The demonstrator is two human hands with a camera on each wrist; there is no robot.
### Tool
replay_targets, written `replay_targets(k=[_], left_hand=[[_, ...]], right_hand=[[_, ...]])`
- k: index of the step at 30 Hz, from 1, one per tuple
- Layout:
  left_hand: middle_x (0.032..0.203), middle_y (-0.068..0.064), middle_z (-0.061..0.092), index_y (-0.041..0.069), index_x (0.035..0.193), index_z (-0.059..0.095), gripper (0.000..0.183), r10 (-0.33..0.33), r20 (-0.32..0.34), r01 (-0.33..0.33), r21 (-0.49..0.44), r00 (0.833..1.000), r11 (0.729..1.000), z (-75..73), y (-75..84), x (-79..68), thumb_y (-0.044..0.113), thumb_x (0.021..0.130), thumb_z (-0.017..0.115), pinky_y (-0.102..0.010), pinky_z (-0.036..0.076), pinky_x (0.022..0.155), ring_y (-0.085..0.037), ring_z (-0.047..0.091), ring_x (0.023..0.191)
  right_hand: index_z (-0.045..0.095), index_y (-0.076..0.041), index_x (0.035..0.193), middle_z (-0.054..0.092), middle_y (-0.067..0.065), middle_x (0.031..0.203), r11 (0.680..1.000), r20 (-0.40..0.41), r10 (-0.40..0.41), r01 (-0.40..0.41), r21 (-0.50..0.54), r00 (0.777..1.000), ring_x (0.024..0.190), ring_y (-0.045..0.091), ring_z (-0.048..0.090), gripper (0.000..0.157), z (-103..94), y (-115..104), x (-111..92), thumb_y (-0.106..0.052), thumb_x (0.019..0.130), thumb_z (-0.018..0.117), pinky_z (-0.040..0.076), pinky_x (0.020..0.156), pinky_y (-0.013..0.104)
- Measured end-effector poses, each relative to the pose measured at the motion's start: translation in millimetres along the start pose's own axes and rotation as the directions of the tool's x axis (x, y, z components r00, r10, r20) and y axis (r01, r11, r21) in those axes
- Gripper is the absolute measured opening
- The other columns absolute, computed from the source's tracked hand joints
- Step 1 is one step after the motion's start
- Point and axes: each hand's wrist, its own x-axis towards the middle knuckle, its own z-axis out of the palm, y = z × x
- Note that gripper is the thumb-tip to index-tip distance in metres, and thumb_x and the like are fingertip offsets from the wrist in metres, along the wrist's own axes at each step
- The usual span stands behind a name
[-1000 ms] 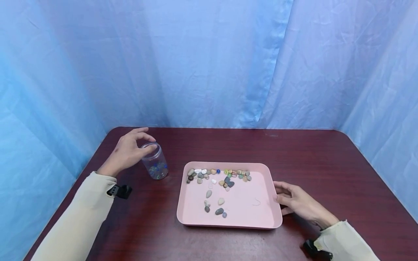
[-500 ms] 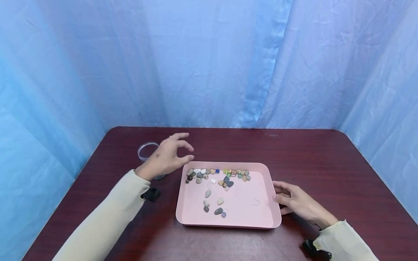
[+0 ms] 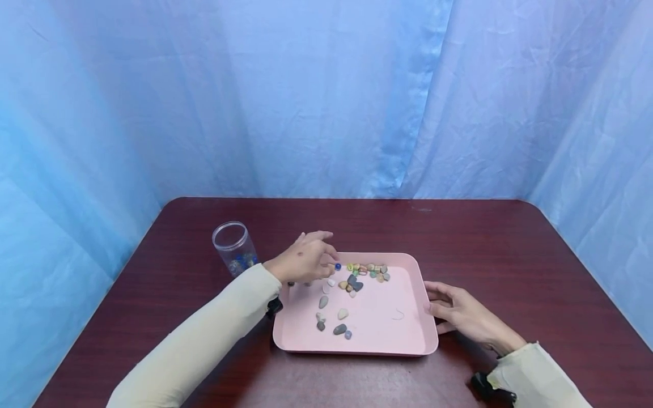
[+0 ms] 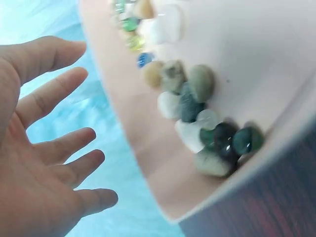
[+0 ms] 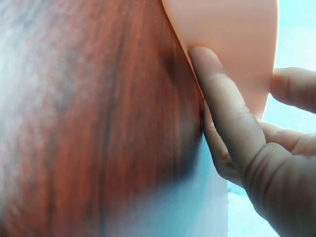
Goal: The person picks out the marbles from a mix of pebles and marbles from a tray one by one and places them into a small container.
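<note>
My left hand (image 3: 306, 259) hovers over the back left part of a pink tray (image 3: 393, 340). In the left wrist view its fingers are spread, holding nothing. Close to its fingertips in the head view lies a blue glass marble (image 3: 338, 266), beside yellow-green marbles (image 3: 350, 266) and several pebbles (image 3: 374, 269). The left hand covers the pebbles at the tray's back left corner in the head view; the left wrist view shows that cluster of pebbles (image 4: 202, 84). My right hand (image 3: 461, 314) touches the tray's right side, its extended fingers (image 5: 229, 111) resting against the outer wall.
A clear plastic jar (image 3: 232, 241) with blue and clear marbles at its bottom stands left of the tray, partly behind the left forearm. More pebbles (image 3: 340, 329) lie toward the tray's front. The dark wooden table (image 3: 474, 238) backs onto blue curtains (image 3: 326, 113).
My left hand has left the jar's mouth and moved right to above the tray's back left area. The right hand stays at the tray's right side.
</note>
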Motion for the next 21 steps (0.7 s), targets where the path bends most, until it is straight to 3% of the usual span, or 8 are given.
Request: replay_targets(k=[3, 9, 14, 21], left_hand=[[0.130, -0.010, 0.066, 0.008, 0.109, 0.076, 0.019, 0.002, 0.039, -0.003, 0.034, 0.999, 0.999, 6.1, 0.2, 6.6, 0.011, 0.091, 0.073, -0.067, 0.008, 0.115, -0.029, 0.024, 0.149], [0.151, -0.018, 0.044, 0.010, 0.117, 0.075, 0.025, -0.048, 0.085, 0.039, 0.100, 0.995, 0.994, 15.5, 0.6, 16.0, 0.013, 0.092, 0.072, -0.069, 0.010, 0.113, -0.037, 0.023, 0.148], [0.153, -0.017, 0.041, 0.012, 0.120, 0.074, 0.026, -0.099, 0.113, 0.079, 0.169, 0.989, 0.982, 20.4, 2.5, 19.1, 0.015, 0.094, 0.070, -0.068, 0.012, 0.114, -0.034, 0.023, 0.149], [0.153, -0.016, 0.042, 0.013, 0.092, 0.075, 0.007, -0.121, 0.102, 0.100, 0.189, 0.987, 0.977, 24.7, 6.7, 18.1, 0.008, 0.091, 0.070, -0.068, 0.014, 0.113, -0.036, 0.024, 0.148]], right_hand=[[0.019, 0.023, 0.145, 0.049, 0.042, 0.131, 1.000, 0.004, 0.000, 0.000, 0.008, 1.000, 0.113, 0.036, 0.061, 0.062, 0.3, 0, 0, -0.001, 0.099, 0.053, 0.059, 0.075, 0.046], [0.019, 0.023, 0.145, 0.049, 0.041, 0.131, 1.000, 0.003, 0.007, -0.007, 0.015, 1.000, 0.113, 0.034, 0.061, 0.062, 0.3, 0, 0, -0.002, 0.100, 0.053, 0.059, 0.075, 0.046], [0.020, 0.022, 0.145, 0.049, 0.041, 0.131, 1.000, 0.006, 0.007, -0.007, 0.014, 1.000, 0.113, 0.036, 0.061, 0.062, 0.3, 0, 0, -0.003, 0.100, 0.054, 0.059, 0.075, 0.045], [0.020, 0.023, 0.145, 0.049, 0.041, 0.131, 1.000, 0.002, 0.006, -0.006, 0.005, 1.000, 0.113, 0.037, 0.061, 0.063, -0.6, 1, 1, -0.003, 0.100, 0.054, 0.059, 0.075, 0.045]])
